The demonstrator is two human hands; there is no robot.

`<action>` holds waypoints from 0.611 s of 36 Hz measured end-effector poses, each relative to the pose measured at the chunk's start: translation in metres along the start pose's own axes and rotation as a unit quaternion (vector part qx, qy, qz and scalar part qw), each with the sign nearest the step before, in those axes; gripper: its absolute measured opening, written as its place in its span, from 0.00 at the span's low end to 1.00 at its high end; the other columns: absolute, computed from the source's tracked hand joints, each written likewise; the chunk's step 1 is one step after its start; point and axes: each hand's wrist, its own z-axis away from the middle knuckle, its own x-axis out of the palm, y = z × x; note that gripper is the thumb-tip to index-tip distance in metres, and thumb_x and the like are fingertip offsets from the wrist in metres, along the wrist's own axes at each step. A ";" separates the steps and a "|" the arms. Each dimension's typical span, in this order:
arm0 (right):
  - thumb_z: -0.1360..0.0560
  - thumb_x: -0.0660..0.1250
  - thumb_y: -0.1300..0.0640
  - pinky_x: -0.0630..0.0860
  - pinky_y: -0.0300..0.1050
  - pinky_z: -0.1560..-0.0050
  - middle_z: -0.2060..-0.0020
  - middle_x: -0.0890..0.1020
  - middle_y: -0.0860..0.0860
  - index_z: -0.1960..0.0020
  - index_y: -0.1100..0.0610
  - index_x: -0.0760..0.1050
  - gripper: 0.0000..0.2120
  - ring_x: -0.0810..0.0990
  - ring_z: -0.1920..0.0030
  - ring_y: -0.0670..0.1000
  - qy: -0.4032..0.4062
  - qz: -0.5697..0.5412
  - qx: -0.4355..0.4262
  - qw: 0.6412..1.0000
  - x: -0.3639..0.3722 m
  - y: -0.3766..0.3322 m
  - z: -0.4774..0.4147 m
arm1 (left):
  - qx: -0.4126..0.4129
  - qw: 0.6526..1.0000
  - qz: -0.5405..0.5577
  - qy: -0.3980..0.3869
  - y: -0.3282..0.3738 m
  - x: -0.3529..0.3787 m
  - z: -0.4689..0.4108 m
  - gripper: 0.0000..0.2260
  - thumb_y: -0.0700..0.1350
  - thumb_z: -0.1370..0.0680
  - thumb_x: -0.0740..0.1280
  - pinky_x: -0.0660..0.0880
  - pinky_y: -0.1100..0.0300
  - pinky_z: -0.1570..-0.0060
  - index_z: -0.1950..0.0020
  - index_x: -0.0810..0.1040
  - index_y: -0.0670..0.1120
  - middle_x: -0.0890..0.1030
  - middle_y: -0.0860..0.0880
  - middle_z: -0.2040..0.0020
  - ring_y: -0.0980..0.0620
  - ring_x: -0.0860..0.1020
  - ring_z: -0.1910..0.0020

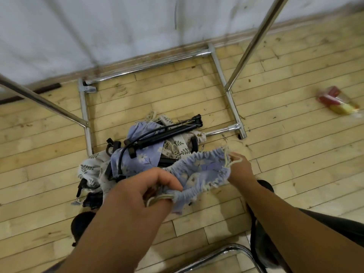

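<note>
Left hand [143,186] and right hand [239,167] pinch the cords [228,160] of the floral drawstring bag [199,170]; uneven pulling could cinch its mouth.

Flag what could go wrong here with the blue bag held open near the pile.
1. The right hand seems to hold only the thin cord of the blue floral bag; a tug may cinch the mouth shut.
2. The black stands lie tangled with other cloth bags, so lifting one may drag the rest.
</note>
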 end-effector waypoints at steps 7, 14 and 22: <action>0.22 0.70 0.60 0.85 0.50 0.51 0.59 0.85 0.45 0.51 0.50 0.83 0.05 0.85 0.58 0.49 0.090 -0.113 -0.037 0.989 -0.049 -0.047 0.047 | 0.034 0.999 0.010 -0.002 0.003 -0.009 0.009 0.12 0.45 0.21 0.69 0.66 0.67 0.74 0.54 0.81 0.64 0.80 0.55 0.68 0.57 0.67 0.75; 0.20 0.70 0.59 0.85 0.49 0.47 0.60 0.87 0.49 0.50 0.52 0.84 0.04 0.87 0.59 0.48 0.116 -0.199 -0.077 0.970 -0.122 -0.098 0.112 | 0.061 0.997 -0.040 0.020 0.004 -0.012 0.012 0.21 0.41 0.17 0.65 0.69 0.60 0.74 0.53 0.81 0.70 0.83 0.65 0.54 0.56 0.67 0.79; 0.20 0.68 0.54 0.84 0.45 0.57 0.60 0.87 0.47 0.50 0.46 0.85 0.08 0.85 0.61 0.51 -0.007 -0.135 -0.229 0.964 -0.152 -0.147 0.191 | 0.083 0.991 -0.095 0.050 0.009 -0.015 0.014 0.13 0.44 0.17 0.65 0.72 0.64 0.73 0.50 0.82 0.63 0.83 0.59 0.50 0.56 0.72 0.78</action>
